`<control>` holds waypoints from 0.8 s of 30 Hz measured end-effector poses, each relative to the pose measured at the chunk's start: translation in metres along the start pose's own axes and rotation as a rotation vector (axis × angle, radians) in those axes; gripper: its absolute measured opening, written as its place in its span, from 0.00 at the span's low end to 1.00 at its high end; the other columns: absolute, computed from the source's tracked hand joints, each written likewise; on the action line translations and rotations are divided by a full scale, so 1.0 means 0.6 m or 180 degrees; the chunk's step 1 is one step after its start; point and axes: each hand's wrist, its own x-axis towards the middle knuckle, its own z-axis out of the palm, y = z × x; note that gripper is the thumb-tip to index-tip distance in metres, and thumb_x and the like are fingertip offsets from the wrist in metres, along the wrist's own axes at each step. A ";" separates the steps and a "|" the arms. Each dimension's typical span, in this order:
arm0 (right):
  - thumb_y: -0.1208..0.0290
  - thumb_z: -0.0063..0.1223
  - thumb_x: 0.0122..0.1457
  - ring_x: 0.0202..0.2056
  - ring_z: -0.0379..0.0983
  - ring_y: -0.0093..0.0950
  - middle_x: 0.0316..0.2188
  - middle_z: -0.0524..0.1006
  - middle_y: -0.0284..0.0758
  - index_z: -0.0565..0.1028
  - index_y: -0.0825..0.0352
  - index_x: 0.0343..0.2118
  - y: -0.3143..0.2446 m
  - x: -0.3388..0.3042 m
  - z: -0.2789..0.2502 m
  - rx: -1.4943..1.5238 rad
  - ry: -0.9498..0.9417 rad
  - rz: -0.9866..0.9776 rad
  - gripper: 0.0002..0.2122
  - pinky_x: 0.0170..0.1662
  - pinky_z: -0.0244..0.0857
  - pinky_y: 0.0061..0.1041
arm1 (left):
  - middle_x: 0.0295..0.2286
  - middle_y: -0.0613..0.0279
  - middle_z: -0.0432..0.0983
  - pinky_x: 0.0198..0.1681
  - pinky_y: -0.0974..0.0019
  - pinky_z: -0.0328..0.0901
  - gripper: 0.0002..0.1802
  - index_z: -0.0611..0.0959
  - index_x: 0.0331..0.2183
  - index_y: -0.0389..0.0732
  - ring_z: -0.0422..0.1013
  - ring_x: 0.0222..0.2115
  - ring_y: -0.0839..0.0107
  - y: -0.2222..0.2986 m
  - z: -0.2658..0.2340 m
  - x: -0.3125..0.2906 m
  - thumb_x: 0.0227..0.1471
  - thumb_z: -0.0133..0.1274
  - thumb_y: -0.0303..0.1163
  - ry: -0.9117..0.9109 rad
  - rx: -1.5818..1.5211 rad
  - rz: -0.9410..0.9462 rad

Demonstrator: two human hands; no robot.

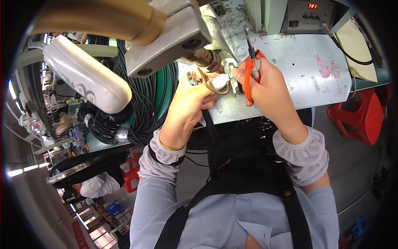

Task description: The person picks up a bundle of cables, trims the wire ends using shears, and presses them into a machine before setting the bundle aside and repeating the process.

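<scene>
My left hand (190,93) is closed at the machine's working spot, its fingertips around a white piece (221,81) that I cannot make out clearly. A thin tan loop of tube or wire (215,88) passes in front of these fingers. My right hand (269,85) grips a pair of red-handled pliers (249,76) in the palm, their dark jaws pointing away from me. The thumb of that hand reaches to a small metal fixture (234,79) beside the white piece. Part of the left fingers is hidden by the machine head.
A grey metal machine head (168,41) overhangs from the upper left, near a white lamp (87,74). Coiled black cables (145,99) lie left. Small clippings litter the metal worktop (298,79). A control box (309,16) stands behind; a red stool (360,116) is right.
</scene>
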 end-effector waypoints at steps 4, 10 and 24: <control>0.73 0.47 0.53 0.14 0.57 0.13 0.15 0.64 0.27 0.65 0.69 0.28 -0.001 -0.002 0.001 -0.0076 -0.0016 0.0005 0.06 0.15 0.55 0.13 | 0.14 0.74 0.62 0.13 0.80 0.45 0.08 0.74 0.26 0.39 0.52 0.12 0.87 0.001 0.007 -0.004 0.41 0.56 0.29 0.0146 0.0297 0.0157; 0.76 0.45 0.54 0.15 0.58 0.12 0.20 0.69 0.31 0.65 0.69 0.29 0.007 0.000 -0.002 0.0180 -0.0074 -0.0100 0.04 0.15 0.55 0.13 | 0.15 0.74 0.64 0.14 0.80 0.48 0.08 0.74 0.26 0.39 0.54 0.13 0.87 -0.005 0.017 -0.015 0.42 0.56 0.30 0.0444 0.0541 0.0369; 0.74 0.48 0.53 0.14 0.57 0.13 0.18 0.68 0.30 0.66 0.68 0.27 -0.003 -0.021 -0.001 0.0212 -0.0093 -0.0162 0.05 0.15 0.52 0.12 | 0.18 0.71 0.68 0.15 0.81 0.50 0.08 0.75 0.28 0.37 0.57 0.14 0.86 -0.002 0.018 -0.029 0.41 0.55 0.28 0.0355 0.0781 0.0331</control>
